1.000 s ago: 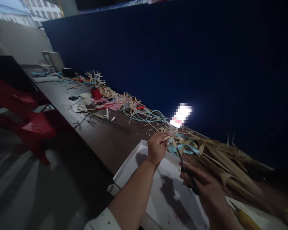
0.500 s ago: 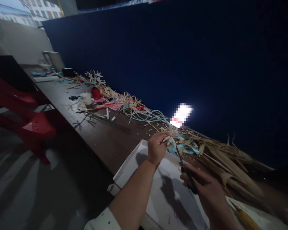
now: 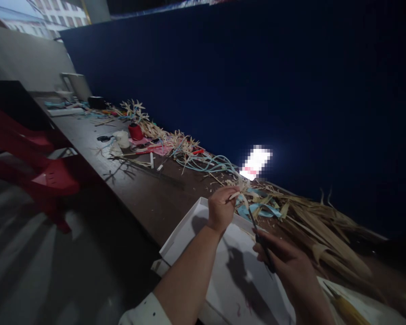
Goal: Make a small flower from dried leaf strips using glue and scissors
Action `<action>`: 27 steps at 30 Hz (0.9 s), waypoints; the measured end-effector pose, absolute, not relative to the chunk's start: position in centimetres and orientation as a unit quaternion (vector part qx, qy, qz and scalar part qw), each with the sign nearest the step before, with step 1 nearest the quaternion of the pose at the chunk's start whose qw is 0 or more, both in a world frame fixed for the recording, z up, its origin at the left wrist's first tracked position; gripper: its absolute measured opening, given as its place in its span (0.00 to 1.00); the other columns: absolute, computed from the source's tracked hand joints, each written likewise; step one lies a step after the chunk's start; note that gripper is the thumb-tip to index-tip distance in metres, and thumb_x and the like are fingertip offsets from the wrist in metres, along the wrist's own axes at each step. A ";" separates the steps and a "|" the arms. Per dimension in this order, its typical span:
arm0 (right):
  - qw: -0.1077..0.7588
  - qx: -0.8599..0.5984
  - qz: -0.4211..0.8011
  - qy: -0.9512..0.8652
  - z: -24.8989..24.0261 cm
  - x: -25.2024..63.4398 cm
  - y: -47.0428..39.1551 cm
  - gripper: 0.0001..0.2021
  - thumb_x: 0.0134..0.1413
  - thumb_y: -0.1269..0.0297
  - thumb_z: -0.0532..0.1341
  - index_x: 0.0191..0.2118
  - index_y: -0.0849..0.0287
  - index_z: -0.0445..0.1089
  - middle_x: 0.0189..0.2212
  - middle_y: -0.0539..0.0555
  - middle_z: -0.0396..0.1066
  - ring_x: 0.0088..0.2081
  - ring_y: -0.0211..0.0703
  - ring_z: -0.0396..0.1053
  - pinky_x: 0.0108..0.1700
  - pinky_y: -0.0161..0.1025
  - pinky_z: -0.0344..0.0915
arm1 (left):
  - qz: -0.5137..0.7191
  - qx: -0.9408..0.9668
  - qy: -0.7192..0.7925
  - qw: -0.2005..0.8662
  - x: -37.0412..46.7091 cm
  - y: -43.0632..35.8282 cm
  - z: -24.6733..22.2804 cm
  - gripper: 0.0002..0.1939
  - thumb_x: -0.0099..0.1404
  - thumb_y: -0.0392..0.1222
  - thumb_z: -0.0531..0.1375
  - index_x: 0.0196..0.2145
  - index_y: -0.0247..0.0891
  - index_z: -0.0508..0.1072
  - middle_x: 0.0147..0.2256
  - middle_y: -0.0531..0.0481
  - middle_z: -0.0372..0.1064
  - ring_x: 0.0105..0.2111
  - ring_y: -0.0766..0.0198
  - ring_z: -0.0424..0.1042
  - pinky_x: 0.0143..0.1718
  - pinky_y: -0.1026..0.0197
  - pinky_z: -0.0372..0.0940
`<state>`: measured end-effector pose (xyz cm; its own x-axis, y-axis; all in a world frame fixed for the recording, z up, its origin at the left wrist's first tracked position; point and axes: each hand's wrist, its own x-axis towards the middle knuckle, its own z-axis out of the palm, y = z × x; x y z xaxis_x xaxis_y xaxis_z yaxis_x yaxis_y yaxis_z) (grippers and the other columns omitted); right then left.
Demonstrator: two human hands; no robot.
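Note:
Pinched in my left hand point(image 3: 222, 210) is a pale flower point(image 3: 245, 194) with thin, pointed petals, held above the far edge of a white box lid point(image 3: 206, 239). My right hand point(image 3: 284, 255) grips a dark, slender tool point(image 3: 264, 253), which looks like scissors. Its narrow tip reaches up to the lower petals of the flower; whether it touches them is too small to tell. Light blue strips point(image 3: 262, 210) lie on the table just behind the flower.
Dried husks point(image 3: 318, 221) lie at the right, and a yellow-handled awl point(image 3: 348, 310) at the lower right. Pale flowers point(image 3: 186, 144), a red thread spool point(image 3: 135, 132) and black-handled scissors point(image 3: 104, 138) are farther left. A red chair point(image 3: 54, 174) stands beside the table point(image 3: 138, 198).
My right hand and its tool have shifted very slightly. My left hand still holds the flower in nearly the same place.

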<state>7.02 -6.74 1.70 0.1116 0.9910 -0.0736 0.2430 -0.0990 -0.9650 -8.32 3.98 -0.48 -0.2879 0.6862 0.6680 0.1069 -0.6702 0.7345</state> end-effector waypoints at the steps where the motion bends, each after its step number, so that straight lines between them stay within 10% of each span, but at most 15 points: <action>1: 0.439 -0.603 0.428 -0.511 1.8 6.9 -6.7 0.21 0.35 0.58 0.70 0.41 0.55 0.77 0.36 0.56 0.76 0.32 0.47 0.74 0.31 0.36 0.72 | 0.721 0.563 0.353 0.197 -8.3 4.0 -0.5 0.05 0.56 0.32 0.60 0.31 0.37 0.77 0.33 0.46 0.75 0.36 0.64 0.73 0.40 0.60 0.69; 27: 0.438 -0.610 0.393 -0.530 1.6 6.9 -6.7 0.21 0.37 0.56 0.70 0.42 0.55 0.77 0.24 0.52 0.75 0.31 0.46 0.73 0.33 0.34 0.71 | 0.725 0.556 0.361 0.184 -8.2 4.0 -0.6 0.08 0.55 0.29 0.60 0.32 0.36 0.77 0.34 0.46 0.75 0.37 0.63 0.74 0.41 0.60 0.70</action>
<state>6.90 -6.71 1.60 0.1286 0.9916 -0.0146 0.3022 -0.0532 -0.9518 -8.19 3.99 -0.56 -0.3135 0.6688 0.6741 0.1352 -0.6712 0.7288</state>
